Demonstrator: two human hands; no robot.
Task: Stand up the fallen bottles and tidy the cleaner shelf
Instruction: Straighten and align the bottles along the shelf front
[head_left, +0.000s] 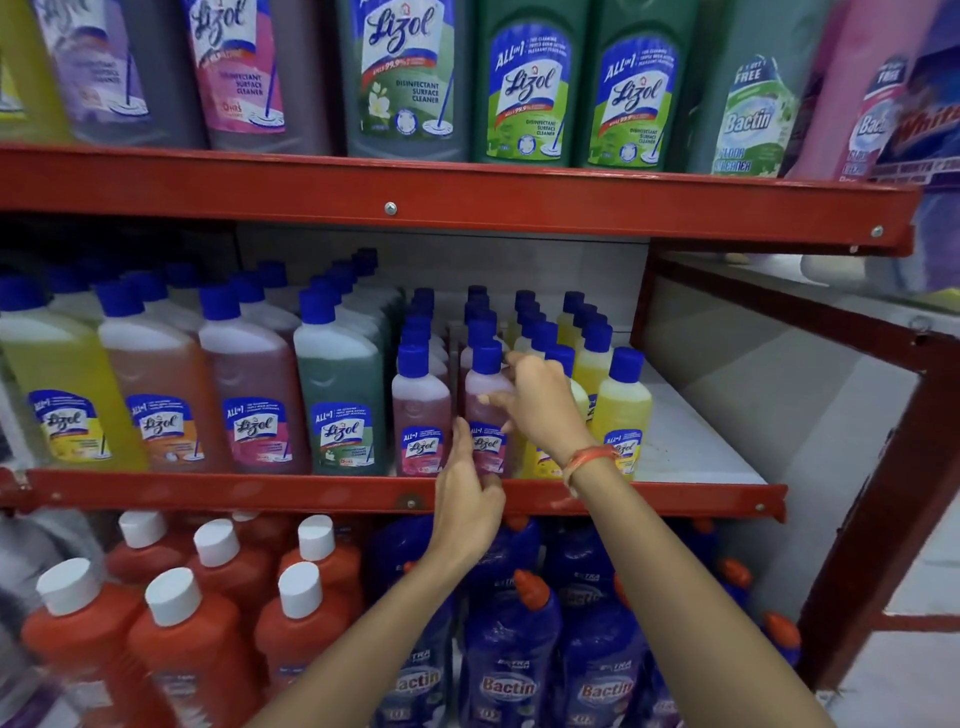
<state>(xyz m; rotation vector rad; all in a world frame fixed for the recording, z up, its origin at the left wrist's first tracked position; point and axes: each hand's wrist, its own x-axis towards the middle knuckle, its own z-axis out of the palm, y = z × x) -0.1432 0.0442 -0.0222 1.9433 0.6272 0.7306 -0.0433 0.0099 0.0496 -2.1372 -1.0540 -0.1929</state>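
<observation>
On the middle red shelf (322, 491) stand rows of small blue-capped Lizol bottles, all upright. My right hand (540, 402) wraps the upper body of the front pink bottle (485, 410) in the second small row. My left hand (465, 499) touches the same bottle low down, at its label, fingers spread along its left side. Another small pink bottle (421, 415) stands just left of it. Yellow small bottles (623, 410) stand to the right, partly hidden behind my right wrist, which wears an orange thread band.
Larger Lizol bottles (249, 395) fill the shelf's left half. The shelf's right end (691, 436) is bare white board. Big Lizol and Bactin bottles (524, 93) line the shelf above; orange bottles (182, 634) and blue Bactin bottles (509, 660) stand below. A red frame post (883, 467) rises at right.
</observation>
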